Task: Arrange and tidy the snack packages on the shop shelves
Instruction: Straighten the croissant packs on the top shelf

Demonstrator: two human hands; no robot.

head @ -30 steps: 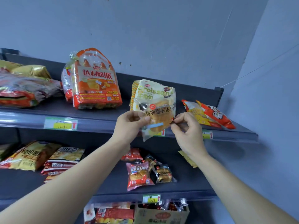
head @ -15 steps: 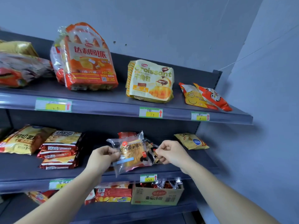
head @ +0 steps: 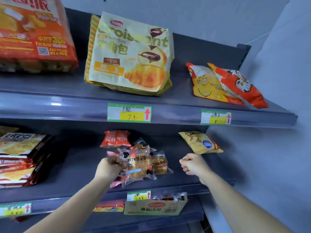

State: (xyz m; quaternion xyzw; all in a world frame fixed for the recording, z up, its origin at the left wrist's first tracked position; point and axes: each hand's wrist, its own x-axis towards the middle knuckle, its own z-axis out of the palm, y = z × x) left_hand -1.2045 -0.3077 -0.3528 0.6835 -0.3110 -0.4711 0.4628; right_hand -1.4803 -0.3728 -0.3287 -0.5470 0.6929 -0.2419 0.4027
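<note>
Left hand (head: 110,168) grips a clear bread pack (head: 138,165) over the middle shelf (head: 185,182); right hand (head: 193,163) is fisted, empty.

I see grey-blue shelves (head: 50,106) against a pale blue wall (head: 202,14). The big bag (head: 33,34) at upper left is orange-red with yellow print. The croissant bag (head: 129,52) is pale yellow, lettered green. Price tags (head: 129,113) are green-edged and yellow, with red arrows. The clear bread packet (head: 138,165) carries a blue strip. The chip bag (head: 200,142) is yellow with a blue badge.
</note>
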